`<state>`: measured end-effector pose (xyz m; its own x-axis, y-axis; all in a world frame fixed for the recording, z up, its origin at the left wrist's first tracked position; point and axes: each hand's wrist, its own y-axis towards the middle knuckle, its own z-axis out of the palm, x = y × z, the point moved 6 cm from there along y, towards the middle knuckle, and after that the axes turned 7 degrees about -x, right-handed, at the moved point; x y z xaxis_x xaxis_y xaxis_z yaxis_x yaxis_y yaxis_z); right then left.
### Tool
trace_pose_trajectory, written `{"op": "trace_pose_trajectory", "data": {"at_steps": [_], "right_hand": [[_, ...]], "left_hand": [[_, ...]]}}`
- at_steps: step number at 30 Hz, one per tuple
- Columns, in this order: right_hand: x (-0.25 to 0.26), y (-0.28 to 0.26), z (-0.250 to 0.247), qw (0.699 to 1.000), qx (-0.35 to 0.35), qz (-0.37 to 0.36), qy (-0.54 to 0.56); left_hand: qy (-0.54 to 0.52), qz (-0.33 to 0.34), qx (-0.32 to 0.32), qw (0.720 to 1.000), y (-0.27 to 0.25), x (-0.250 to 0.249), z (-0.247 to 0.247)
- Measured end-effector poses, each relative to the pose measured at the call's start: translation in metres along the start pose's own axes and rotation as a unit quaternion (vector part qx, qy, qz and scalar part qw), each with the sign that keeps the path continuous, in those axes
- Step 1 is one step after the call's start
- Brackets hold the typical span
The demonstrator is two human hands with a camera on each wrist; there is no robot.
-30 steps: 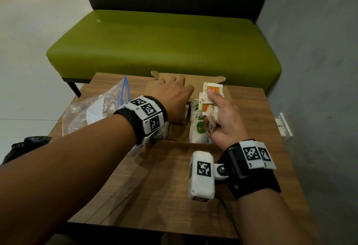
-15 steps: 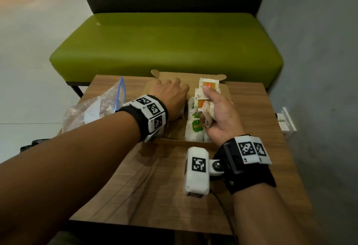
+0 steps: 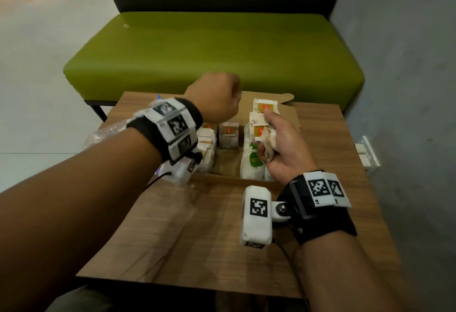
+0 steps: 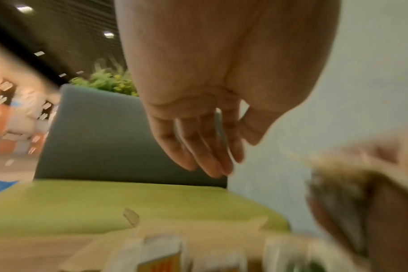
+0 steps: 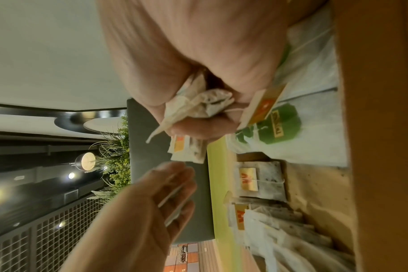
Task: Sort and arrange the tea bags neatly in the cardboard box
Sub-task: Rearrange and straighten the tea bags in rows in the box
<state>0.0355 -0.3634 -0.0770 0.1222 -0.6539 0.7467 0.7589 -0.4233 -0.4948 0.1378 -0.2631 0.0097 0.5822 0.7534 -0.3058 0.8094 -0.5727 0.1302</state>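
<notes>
The cardboard box [image 3: 287, 114] stands open on the far half of the wooden table [image 3: 197, 237], its back flap near the table's far edge, with the green bench [image 3: 212, 47] just behind; the near half of the table is bare wood, and the middle of the box floor [image 3: 225, 161] is bare between two groups of tea bags. One group stands along the left wall [image 3: 208, 144], too many and too blurred to count; one tea bag with a red-orange tag [image 3: 229, 135] stands alone at the back; at the right side lie white sachets with a green label [image 3: 254, 161], I cannot count them. The right hand [image 3: 283, 146] is above the right side of the box, its fingers clenched on a bunch of tea bags [image 3: 265, 114], at least three tags showing. The left hand [image 3: 217, 102] is raised over the back left corner; it is relaxed, fingers loose [image 4: 198, 147], grasping nothing. A clear plastic bag [image 3: 108, 131] lies at the table's left edge.
</notes>
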Motion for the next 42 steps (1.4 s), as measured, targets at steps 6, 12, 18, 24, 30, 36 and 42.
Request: {"op": "trace_pose_trajectory", "data": {"at_steps": [6,12,18,24,30,36,42], "right_hand": [[-0.001,-0.007,0.016,0.996,0.035,-0.033,-0.073],[-0.002,-0.015,0.022,0.995,0.05,-0.035,-0.084],[-0.011,-0.019,0.02,0.997,0.063,0.032,-0.033],[-0.014,-0.019,0.014,0.989,0.052,0.117,0.076],[-0.01,-0.013,0.001,0.99,0.011,0.104,0.093],[-0.009,-0.01,0.005,0.993,0.025,0.096,0.07],[-0.01,-0.011,0.006,0.994,0.015,0.091,0.052]], "left_hand": [[-0.163,-0.002,0.087,0.983,-0.003,-0.009,-0.016],[-0.218,-0.045,0.05,0.974,-0.006,0.006,-0.02],[-0.215,-0.043,0.05,0.974,-0.011,0.012,-0.031],[-0.226,-0.046,0.015,0.973,-0.008,0.014,-0.039],[-0.195,-0.056,0.033,0.979,-0.006,0.02,-0.023],[-0.086,-0.043,0.156,0.983,-0.016,0.024,0.024],[0.058,0.003,0.116,0.992,-0.014,0.021,0.034]]}}
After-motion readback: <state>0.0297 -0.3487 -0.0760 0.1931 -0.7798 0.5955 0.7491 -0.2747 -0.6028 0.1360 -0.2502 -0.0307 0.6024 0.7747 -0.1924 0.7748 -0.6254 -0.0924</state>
